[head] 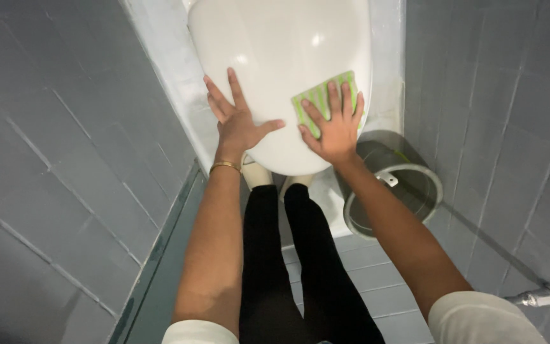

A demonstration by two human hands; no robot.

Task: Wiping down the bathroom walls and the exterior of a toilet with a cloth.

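Note:
A white closed toilet lid [281,51] fills the top middle of the head view. My left hand [237,121] lies flat on the lid's front left part, fingers spread, with a thin gold bracelet on the wrist. My right hand [335,124] presses flat on a green and white striped cloth [316,95] on the lid's front right part. My legs in black trousers and pale shoes stand just in front of the toilet.
A round metal bin [402,185] stands on the floor at the right of the toilet. Grey tiled walls [52,159] close in on both sides. A chrome tap fitting [542,297] sticks out low on the right wall. A dark door edge runs at lower left.

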